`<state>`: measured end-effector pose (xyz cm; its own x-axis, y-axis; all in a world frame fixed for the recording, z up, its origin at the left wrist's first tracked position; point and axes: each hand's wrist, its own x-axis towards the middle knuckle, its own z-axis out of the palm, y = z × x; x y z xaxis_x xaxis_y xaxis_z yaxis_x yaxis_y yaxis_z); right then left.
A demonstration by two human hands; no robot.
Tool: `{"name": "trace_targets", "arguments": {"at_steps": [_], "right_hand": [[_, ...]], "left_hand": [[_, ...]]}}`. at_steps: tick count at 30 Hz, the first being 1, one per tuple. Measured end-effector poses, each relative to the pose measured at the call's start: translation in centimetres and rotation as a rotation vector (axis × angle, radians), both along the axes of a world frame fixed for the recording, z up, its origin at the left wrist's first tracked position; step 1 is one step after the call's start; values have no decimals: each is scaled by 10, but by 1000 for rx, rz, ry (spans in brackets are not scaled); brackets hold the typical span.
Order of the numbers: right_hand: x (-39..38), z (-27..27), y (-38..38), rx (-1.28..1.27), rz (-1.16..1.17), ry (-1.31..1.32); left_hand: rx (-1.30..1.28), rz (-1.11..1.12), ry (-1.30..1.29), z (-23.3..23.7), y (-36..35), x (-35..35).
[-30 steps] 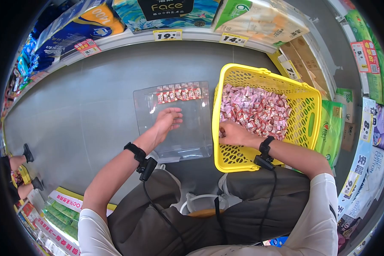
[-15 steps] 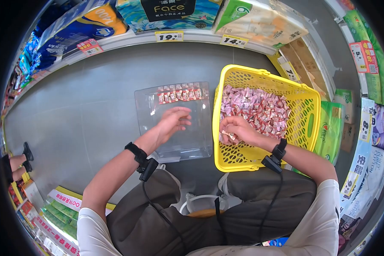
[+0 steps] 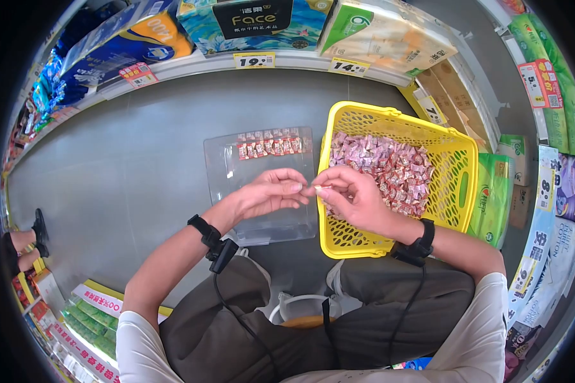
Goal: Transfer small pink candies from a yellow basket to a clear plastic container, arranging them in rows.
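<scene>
Right hand [image 3: 354, 201] has lifted out of the yellow basket [image 3: 399, 122], fingers pinching one wrapped candy [image 3: 317, 189] over its left rim. Left hand [image 3: 268, 191] has moved in to meet it; I cannot tell whether its fingers grip.

You have one small wrapped candy [image 3: 317, 189], pale and mostly hidden, pinched in the fingertips of your right hand [image 3: 354, 199]. Your left hand [image 3: 268, 193] touches its other end, and it hangs over the near edge where the clear tray [image 3: 281, 231] meets the yellow basket [image 3: 396, 115]. A row of candies [image 3: 269, 145] lies side by side along the tray's far edge, and a loose pink-and-red candy heap [image 3: 390, 163] fills the far part of the basket.
</scene>
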<state>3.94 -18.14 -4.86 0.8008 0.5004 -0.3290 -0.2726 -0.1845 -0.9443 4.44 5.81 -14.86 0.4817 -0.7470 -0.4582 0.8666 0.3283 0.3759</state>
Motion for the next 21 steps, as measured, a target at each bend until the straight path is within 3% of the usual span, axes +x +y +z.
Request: {"name": "trace_targets", "arguments": {"at_steps": [1, 7, 9, 13, 18, 21], "right_hand": [[0, 1, 6, 0, -1, 0], [5, -15, 18, -92, -49, -70], [6, -19, 21, -146, -70, -435], [10, -13, 21, -208, -123, -361], [13, 1, 14, -367, 89, -427], [6, -2, 17, -323, 36, -444]], "left_hand": [[-100, -5, 20, 2, 0, -1], [-92, -127, -63, 12, -2, -1], [-71, -100, -65, 8, -5, -1], [-57, -6, -28, 0, -6, 0], [-82, 85, -45, -5, -5, -3], [-105, 80, -4, -5, -3, 0]]}}
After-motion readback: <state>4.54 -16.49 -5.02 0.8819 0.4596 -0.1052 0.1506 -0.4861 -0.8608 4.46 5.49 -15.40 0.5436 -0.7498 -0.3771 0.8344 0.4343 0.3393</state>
